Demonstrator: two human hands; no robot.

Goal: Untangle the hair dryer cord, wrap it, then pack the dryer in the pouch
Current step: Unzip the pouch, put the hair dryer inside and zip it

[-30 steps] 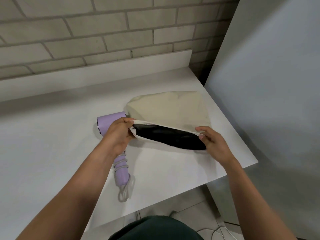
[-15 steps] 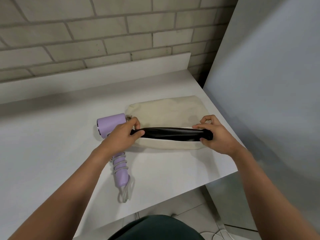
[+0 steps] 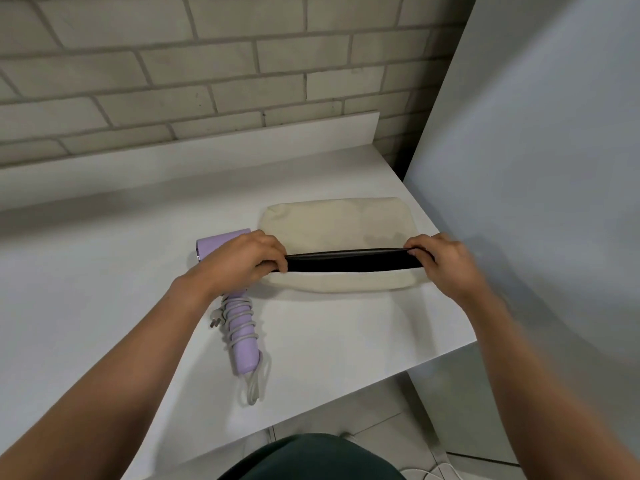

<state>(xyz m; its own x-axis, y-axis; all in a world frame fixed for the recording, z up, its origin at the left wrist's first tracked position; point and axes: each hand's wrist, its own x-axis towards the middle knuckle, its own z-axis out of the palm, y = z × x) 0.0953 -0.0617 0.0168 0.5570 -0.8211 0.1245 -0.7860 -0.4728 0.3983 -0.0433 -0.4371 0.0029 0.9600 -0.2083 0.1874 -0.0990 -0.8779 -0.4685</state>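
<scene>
Your left hand [image 3: 242,263] grips the left end of the pouch [image 3: 336,221] opening, fingers curled round the edge. Your right hand [image 3: 445,266] pinches the right end of the same opening. Between them, the mouth is drawn taut into a narrow slit that shows a dark lining [image 3: 349,264]. The cream pouch lies flat on the white table [image 3: 104,271], near its right edge. The lilac hair dryer [image 3: 245,344] lies just left of the pouch, head partly hidden under your left hand, handle pointing toward you. The grey cord [image 3: 238,306] is wound round the handle, with a loop extending past the handle end. The plug [image 3: 215,320] rests at the handle's left side.
</scene>
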